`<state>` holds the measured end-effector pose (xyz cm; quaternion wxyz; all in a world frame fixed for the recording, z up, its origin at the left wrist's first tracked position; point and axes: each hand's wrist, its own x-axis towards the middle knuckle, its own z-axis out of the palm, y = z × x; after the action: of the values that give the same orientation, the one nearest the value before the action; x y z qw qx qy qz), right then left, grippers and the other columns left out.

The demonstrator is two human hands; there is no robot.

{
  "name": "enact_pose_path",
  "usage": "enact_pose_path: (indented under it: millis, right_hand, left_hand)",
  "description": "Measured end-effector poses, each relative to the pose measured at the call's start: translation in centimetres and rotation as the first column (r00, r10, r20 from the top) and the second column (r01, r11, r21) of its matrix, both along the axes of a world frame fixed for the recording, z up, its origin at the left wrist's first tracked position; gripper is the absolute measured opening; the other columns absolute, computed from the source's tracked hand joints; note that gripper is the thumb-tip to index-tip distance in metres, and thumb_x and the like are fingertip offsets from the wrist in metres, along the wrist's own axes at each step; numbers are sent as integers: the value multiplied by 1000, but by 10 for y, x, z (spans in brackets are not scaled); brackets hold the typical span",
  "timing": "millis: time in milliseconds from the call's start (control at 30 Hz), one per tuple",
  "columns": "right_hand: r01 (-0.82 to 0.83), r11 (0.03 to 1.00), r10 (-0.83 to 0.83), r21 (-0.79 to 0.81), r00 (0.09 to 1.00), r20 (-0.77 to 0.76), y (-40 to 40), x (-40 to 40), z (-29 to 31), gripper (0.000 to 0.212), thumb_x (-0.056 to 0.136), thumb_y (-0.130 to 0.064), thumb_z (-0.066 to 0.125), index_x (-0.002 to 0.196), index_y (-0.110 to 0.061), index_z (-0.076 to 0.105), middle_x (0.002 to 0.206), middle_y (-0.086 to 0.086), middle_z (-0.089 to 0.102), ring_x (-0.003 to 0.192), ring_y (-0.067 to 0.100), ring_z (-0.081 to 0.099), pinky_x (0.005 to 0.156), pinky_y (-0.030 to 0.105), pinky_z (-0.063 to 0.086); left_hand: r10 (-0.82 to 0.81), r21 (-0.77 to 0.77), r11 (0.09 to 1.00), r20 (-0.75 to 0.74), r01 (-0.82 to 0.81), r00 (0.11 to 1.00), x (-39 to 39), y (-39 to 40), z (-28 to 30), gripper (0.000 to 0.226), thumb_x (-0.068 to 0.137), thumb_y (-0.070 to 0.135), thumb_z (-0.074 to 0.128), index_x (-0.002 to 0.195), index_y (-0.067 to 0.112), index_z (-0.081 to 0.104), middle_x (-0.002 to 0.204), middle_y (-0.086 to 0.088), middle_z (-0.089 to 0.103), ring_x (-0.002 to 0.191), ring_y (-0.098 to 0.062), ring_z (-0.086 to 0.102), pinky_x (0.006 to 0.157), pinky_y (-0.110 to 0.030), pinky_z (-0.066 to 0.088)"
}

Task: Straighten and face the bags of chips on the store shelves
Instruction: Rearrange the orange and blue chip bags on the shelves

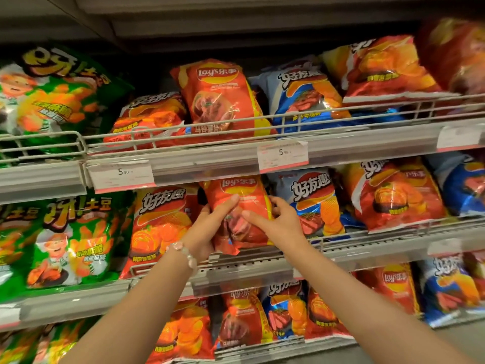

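Observation:
A red Lay's chip bag point(242, 195) stands on the middle shelf point(367, 252), tilted a little with its top leaning left. My left hand point(210, 227), a bead bracelet on its wrist, grips the bag's left edge with the thumb across the front. On the bag's right edge, my right hand point(273, 219) holds it, thumb on the front and fingers curled behind. An orange-red bag point(160, 229) stands to its left and a blue bag point(315, 203) to its right. Another red Lay's bag point(220, 98) stands upright on the top shelf.
Wire rails point(262, 122) run along the front of each shelf. Price tags point(283, 156) hang on the top shelf's edge. Green bags point(65, 243) fill the left bays, red and blue bags point(393, 195) the right. The bottom shelf point(262, 348) holds more bags.

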<state>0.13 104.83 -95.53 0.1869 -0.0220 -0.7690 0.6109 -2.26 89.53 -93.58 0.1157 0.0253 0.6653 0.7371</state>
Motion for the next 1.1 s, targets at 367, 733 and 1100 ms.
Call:
enact_pose_path:
  millis: [367,733,1100]
  right_hand:
    - [-54,982,70,183,994,-84,14,23,3,81,64,-53,80,132,-25,46,117,-5,60,104,13,59,90,39,52]
    - [55,848,44,527,984,-173,123,24,18,52,94,-24,54,142,-11,40,139,9,46,128,22,43,103,27,32]
    - [233,463,-399,855,916,-34,275,0,39,74,85,-61,50,140,-13,34,130,25,48,117,44,48,97,50,39]
  left_hand:
    - [-9,-74,997,-8,9,1000,-1,-8,3,74,61,39,80,125,13,55,109,-12,71,96,-29,70,84,-53,54]
    - [24,-34,999,-19,-25,1000,9,17,-3,74,48,34,83,116,17,60,99,-9,74,84,-25,72,67,-40,58]
    - [66,-26,997,-18,-67,998,17,43,-1,80,42,38,93,114,20,61,101,-8,74,87,-25,72,65,-37,58]
